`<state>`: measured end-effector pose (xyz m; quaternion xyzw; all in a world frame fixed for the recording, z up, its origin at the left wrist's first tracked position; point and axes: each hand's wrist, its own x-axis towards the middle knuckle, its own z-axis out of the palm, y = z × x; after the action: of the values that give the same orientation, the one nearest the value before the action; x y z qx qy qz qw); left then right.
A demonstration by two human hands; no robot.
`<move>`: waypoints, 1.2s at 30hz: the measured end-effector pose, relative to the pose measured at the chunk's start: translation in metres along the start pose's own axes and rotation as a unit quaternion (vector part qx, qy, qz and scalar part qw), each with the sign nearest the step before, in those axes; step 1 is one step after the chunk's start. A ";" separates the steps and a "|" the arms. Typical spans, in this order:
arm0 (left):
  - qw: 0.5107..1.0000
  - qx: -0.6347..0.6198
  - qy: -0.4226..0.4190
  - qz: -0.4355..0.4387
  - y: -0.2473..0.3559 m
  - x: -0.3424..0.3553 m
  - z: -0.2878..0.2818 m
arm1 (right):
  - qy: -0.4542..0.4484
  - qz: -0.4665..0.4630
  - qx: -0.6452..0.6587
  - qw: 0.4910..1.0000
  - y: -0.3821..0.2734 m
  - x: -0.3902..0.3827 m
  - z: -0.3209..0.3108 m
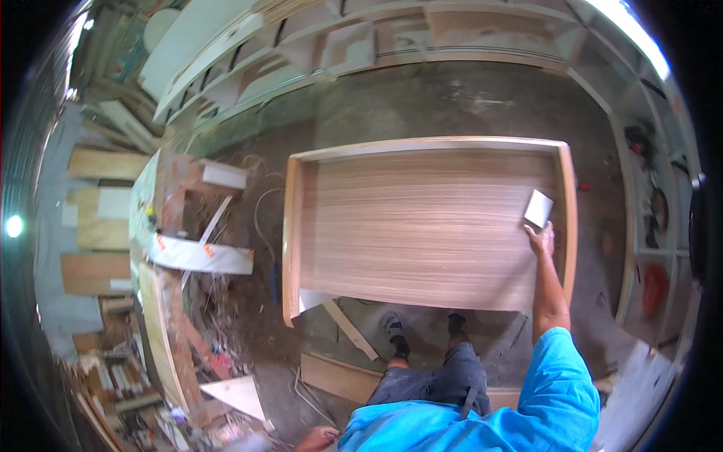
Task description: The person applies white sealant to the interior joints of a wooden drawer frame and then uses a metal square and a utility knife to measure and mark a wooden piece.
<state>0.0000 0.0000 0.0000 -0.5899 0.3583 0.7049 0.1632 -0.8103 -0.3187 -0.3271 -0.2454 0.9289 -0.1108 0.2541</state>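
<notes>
In front of me stands a wooden furniture carcass with a wide wood-grain panel (pixel 414 226), bordered by pale raised edges at the back and both sides. Near its right side, my right hand (pixel 542 239) grips a small white rectangular block (pixel 538 209) from its near end, with the arm stretched forward. The block is over the panel; whether it touches the surface I cannot tell. Low at the bottom edge, by my left side, is my left hand (pixel 319 438), away from the panel. It is partly cut off and its fingers do not show clearly.
A cluttered workbench (pixel 173 301) with a curved white strip (pixel 203 255) is on the left. White open shelving (pixel 361 49) runs across the back and down the right. Offcuts such as a wooden slat (pixel 350 330) and a board (pixel 339 377) lie near my feet.
</notes>
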 end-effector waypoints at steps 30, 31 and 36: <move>0.955 -0.032 0.257 -0.143 -0.085 0.103 0.044 | 0.132 0.183 0.002 0.974 -0.060 0.089 0.102; 0.955 -0.051 0.252 -0.148 -0.072 0.106 0.049 | 0.132 0.201 -0.024 0.970 -0.063 0.088 0.107; 0.959 -0.111 0.253 -0.056 0.032 0.135 0.035 | 0.170 0.113 -0.131 0.970 -0.086 0.033 0.114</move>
<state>-0.0795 -0.0232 -0.1162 -0.7826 0.2739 0.5577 0.0393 -0.7406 -0.4185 -0.4092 -0.1471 0.9867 0.0012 0.0688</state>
